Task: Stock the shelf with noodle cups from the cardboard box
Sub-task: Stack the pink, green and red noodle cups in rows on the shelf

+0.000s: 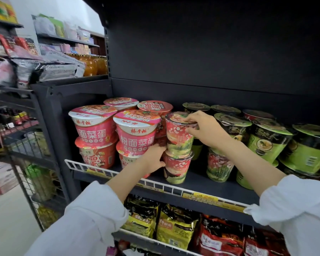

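A tall pink-and-green noodle cup [177, 137] stands stacked on a matching cup [176, 168] on the dark shelf [211, 183]. My right hand [203, 129] grips the upper cup at its rim and right side. My left hand [153, 158] presses against the left side of the lower cup, where the two cups meet. A third cup of the same kind [219, 166] stands just right of the stack. The cardboard box is out of view.
Stacked pink noodle bowls [135, 133] crowd the left of the shelf; green-and-black cups [268, 143] fill the right. A white wire rail [155, 183] edges the shelf front. Noodle packets [175, 226] sit on the shelf below. Other racks stand to the left.
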Tool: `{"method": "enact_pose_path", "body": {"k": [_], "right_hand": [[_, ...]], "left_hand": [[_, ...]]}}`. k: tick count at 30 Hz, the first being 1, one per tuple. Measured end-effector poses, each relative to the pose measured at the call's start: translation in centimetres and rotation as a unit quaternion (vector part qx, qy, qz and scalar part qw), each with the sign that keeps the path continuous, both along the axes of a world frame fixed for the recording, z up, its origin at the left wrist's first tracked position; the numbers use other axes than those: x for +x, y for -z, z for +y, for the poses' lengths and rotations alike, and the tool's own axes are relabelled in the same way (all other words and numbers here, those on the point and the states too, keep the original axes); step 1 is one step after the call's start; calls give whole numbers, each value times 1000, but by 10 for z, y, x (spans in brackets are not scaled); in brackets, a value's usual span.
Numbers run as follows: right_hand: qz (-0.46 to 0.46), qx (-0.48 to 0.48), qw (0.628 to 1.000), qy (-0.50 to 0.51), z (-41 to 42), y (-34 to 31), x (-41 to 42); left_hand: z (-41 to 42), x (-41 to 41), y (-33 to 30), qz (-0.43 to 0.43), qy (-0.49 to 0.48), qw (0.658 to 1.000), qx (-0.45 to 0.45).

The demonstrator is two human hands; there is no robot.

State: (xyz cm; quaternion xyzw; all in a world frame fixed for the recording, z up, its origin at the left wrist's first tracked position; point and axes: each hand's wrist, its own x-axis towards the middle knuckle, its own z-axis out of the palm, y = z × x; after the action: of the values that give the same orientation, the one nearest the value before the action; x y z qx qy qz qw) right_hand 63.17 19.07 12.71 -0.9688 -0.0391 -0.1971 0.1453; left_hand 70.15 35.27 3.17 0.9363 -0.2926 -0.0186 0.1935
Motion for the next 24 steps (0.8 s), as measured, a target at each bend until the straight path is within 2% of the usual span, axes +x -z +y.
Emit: {"method": "enact_pose_path", "body": {"k": [3,7,10,16,18,22,24], "right_hand": [[21,-1,1000,1,-1,-3,-4],[-10,-41,998,41,6,-1,-1],[-6,10,1000,8,6,-2,2],[72,64,994,-57,-16,-9,-3],[72,33,996,-45,-13,-12,-2],[25,-81,994,65,9,-8,3],[-2,-122,990,68,17,-5,6]], "left_hand": [[6,-6,-1,-38,-2,999,18],[12,-12,-5,-92,19,995,19],[15,-15,-5,-101,30,994,32],[12,-20,-13,-138,66,987,54],[14,-19,-15,-137,76,986,52],[19,-20,-15,-164,82,982,50],[21,-23,-13,-190,83,976,61]]}}
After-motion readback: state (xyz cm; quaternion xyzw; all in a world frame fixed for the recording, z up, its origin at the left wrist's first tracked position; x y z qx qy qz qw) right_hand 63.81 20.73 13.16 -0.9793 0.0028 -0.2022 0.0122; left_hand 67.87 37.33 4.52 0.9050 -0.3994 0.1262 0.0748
